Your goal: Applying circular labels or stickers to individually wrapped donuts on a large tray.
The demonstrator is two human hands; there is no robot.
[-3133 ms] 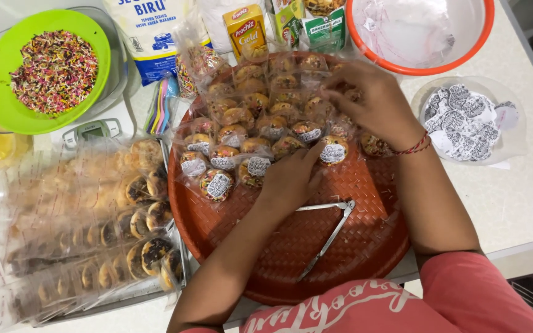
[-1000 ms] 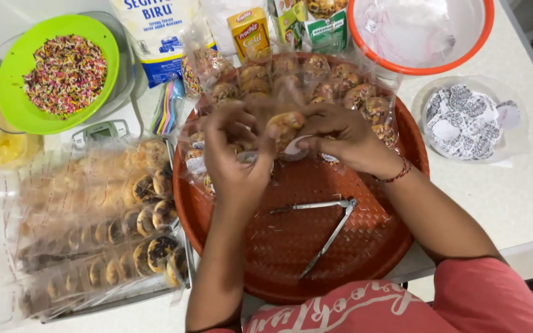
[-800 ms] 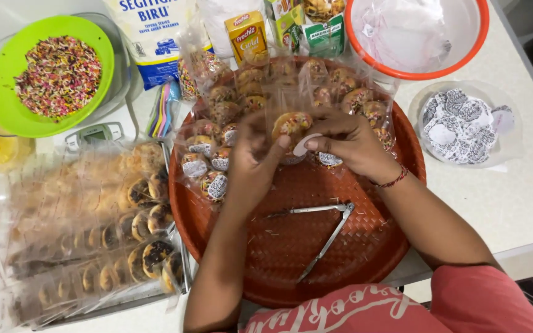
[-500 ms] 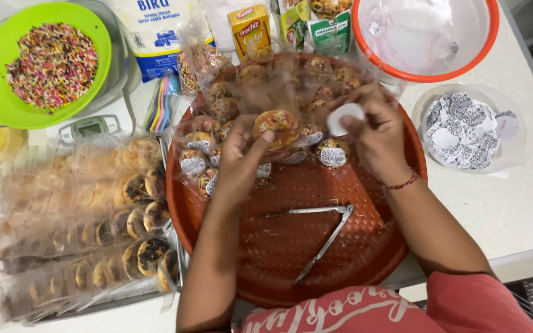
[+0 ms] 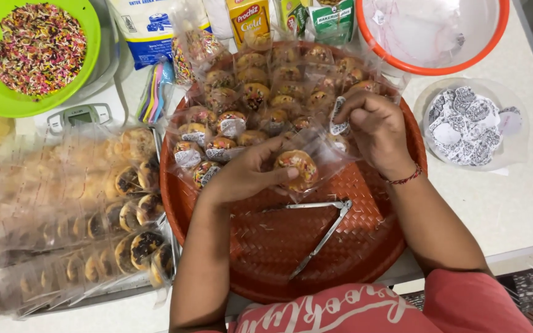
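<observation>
The left hand [image 5: 242, 176] pinches a sprinkle-topped cookie [image 5: 296, 168] inside a clear plastic bag [image 5: 322, 157]. Just beside it, the right hand [image 5: 374, 126] holds a small white sticker [image 5: 339, 117] at its fingertips. Metal tongs [image 5: 325, 231] lie below both hands on the round orange tray [image 5: 279, 246].

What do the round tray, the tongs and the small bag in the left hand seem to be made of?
Tray: probably moulded plastic, orange-red, matte, with a regular woven pattern like imitation basketwork.
Tongs: apparently metal, thin, silvery and shiny.
Small bag held by the left hand: thin clear plastic film, glossy and crinkled; the cookie shows through it.
</observation>
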